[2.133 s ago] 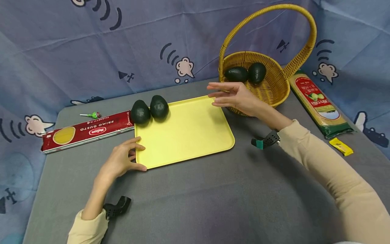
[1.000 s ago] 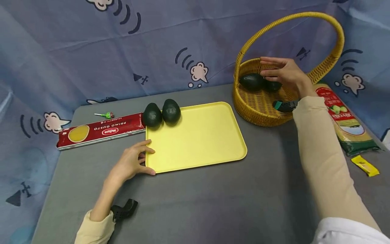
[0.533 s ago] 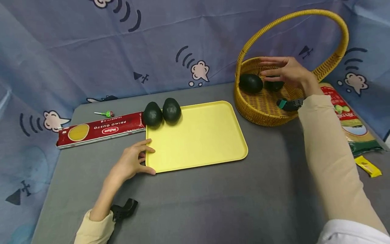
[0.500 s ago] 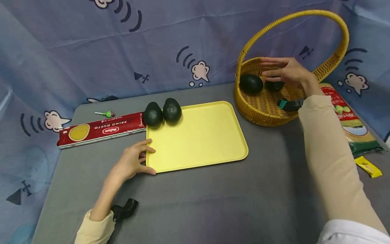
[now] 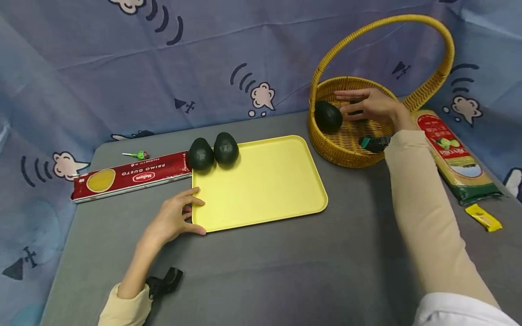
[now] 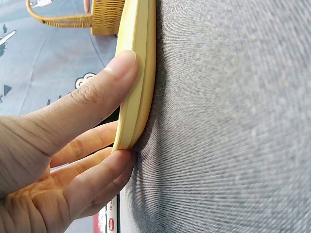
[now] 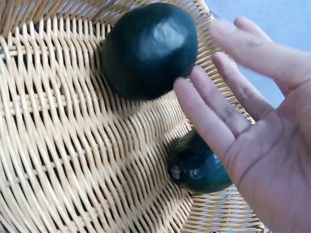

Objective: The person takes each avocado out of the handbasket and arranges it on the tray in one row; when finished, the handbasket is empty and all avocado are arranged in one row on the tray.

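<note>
My left hand (image 5: 171, 219) grips the near left corner of a yellow tray (image 5: 265, 190); its thumb (image 6: 104, 87) lies along the front rim and its fingers are against the left side. Two dark green avocados (image 5: 200, 155) sit side by side at the tray's far left corner. Inside a yellow wicker basket (image 5: 338, 151), my right hand (image 5: 373, 106) reaches in with fingers extended. In the right wrist view its fingertips are right at one avocado (image 7: 150, 51). A second avocado (image 7: 201, 165) lies beneath the fingers, mostly hidden by the hand in the head view.
Left of the tray lies a red spaghetti box (image 5: 132, 176), with a lollipop (image 5: 140, 155) behind it. The basket's tall handle (image 5: 408, 19) arches over my right arm. Farther right are an Olivoila packet (image 5: 456, 156) and a small yellow wrapper (image 5: 483, 217).
My right hand has gone from above the tray's far right corner into the basket. One avocado there has shifted and turned against the basket's left side. The left hand stays at the tray.
</note>
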`<act>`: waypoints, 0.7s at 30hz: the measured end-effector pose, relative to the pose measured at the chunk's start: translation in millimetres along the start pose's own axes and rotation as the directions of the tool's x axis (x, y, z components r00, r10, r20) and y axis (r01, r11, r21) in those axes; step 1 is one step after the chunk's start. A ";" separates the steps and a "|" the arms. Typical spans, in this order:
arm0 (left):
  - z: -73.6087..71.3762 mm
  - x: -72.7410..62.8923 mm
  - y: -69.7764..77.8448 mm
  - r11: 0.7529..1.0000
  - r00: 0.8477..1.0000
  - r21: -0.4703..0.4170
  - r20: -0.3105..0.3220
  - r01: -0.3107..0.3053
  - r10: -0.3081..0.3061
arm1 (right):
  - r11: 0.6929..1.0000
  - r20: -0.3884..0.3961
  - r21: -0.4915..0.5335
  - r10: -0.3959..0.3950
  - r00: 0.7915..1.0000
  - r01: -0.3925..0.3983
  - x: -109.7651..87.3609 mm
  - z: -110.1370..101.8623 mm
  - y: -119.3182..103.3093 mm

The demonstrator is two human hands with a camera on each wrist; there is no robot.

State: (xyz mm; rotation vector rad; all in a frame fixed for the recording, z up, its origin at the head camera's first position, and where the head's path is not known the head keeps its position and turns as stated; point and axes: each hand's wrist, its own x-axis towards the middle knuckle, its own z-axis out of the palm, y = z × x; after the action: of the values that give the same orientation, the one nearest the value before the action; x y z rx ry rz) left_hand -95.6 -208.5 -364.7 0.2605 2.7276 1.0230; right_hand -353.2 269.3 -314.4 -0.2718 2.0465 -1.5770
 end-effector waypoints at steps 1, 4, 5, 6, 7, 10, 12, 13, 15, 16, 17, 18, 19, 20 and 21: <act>0.1 0.1 -0.1 1.000 1.000 0.002 0.001 0.002 -0.002 | 1.000 -0.009 -0.026 0.004 1.000 -0.005 0.0 1.2 0.2; 0.6 0.2 0.1 1.000 1.000 0.006 0.004 0.007 -0.007 | 0.989 -0.018 -0.145 0.016 1.000 -0.019 1.3 5.9 1.2; 0.7 0.2 0.2 1.000 1.000 0.007 0.004 0.009 -0.009 | 0.983 -0.024 -0.181 0.021 0.999 -0.025 1.6 7.8 1.5; 0.8 0.2 0.6 1.000 1.000 0.007 0.004 0.008 -0.008 | 0.978 -0.032 -0.204 0.030 0.999 -0.036 2.3 9.8 1.5; 0.8 -0.2 0.7 1.000 1.000 0.002 0.004 0.008 -0.008 | 0.976 -0.034 -0.212 0.041 0.999 -0.047 4.0 11.8 1.7; 0.7 -0.4 0.1 1.000 1.000 0.000 0.001 0.009 -0.009 | 0.977 -0.033 -0.193 0.089 0.995 -0.094 8.3 16.4 2.2; 0.7 -0.1 -0.5 1.000 1.000 -0.001 -0.002 0.008 -0.008 | 0.976 -0.030 -0.177 0.122 0.992 -0.125 11.3 18.6 2.9; 0.9 0.2 -1.2 1.000 1.000 0.003 -0.003 0.008 -0.008 | 0.975 -0.025 -0.177 0.132 0.991 -0.134 12.6 19.6 3.3; 1.4 0.8 -2.4 1.000 1.000 0.013 -0.007 0.002 -0.002 | 0.971 -0.015 -0.187 0.149 0.989 -0.149 14.3 22.1 3.2; 1.7 1.0 -2.9 1.000 1.000 0.015 -0.009 0.003 -0.003 | 0.970 -0.012 -0.187 0.158 0.987 -0.157 14.9 23.5 2.8; 2.1 1.3 -3.4 1.000 1.000 0.014 -0.009 0.002 -0.002 | 0.968 -0.007 -0.192 0.165 0.986 -0.163 15.3 24.9 2.4; 2.4 1.6 -3.7 1.000 1.000 0.015 -0.010 0.001 -0.001 | 0.969 -0.003 -0.181 0.173 0.985 -0.171 15.9 25.9 2.0; 2.5 1.7 -3.8 1.000 1.000 0.019 -0.011 -0.003 0.003 | 0.968 -0.004 -0.176 0.181 0.984 -0.179 16.3 26.8 1.4; 2.8 1.8 -3.9 1.000 1.000 0.019 -0.012 -0.003 0.003 | 0.968 -0.003 -0.168 0.188 0.982 -0.186 16.9 27.4 1.0; 3.0 1.8 -4.2 1.000 1.000 0.019 -0.012 -0.003 0.003 | 0.969 -0.003 -0.150 0.200 0.980 -0.198 17.3 28.0 0.6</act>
State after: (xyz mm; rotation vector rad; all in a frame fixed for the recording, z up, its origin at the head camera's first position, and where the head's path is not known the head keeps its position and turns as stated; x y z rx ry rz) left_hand -96.9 -209.3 -369.9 0.2621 2.7496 1.0035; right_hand -352.9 238.1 -324.8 -0.1251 2.1137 -1.3019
